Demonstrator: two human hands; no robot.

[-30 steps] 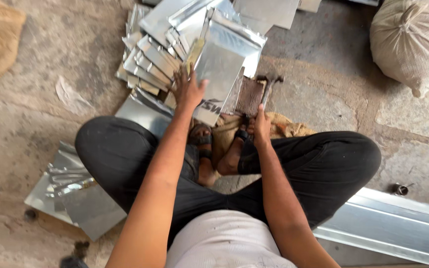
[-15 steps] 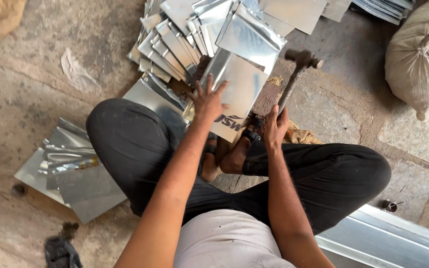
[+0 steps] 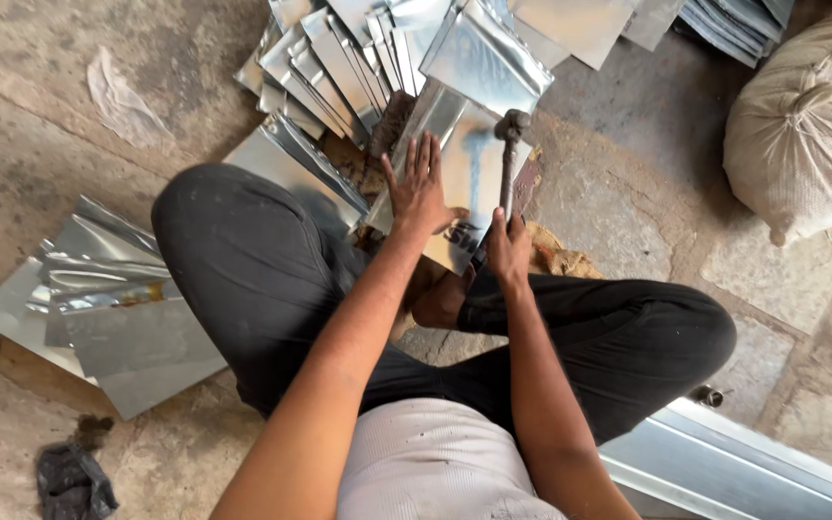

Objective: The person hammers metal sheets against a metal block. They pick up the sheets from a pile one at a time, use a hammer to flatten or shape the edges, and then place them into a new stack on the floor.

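Right hand (image 3: 507,248) clenched on hammer (image 3: 508,159) handle, head resting on metal sheet (image 3: 455,173). Left hand (image 3: 418,188) flat, fingers spread, pressing the sheet down just ahead of crossed legs. Stack of folded sheets (image 3: 358,53) beyond, on floor.

The metal sheet (image 3: 455,164) lies on the floor before the crossed legs, under the left hand (image 3: 419,193), with the hammer (image 3: 508,159) on it at right. A stack of folded sheets (image 3: 339,58) lies behind it, more sheets (image 3: 117,308) lie at left, and a sack (image 3: 806,125) stands far right.

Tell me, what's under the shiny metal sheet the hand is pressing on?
A rusty brown block peeks out past the metal sheet on the right side, beside the hammer. The left hand and the sheet cover the rest underneath.
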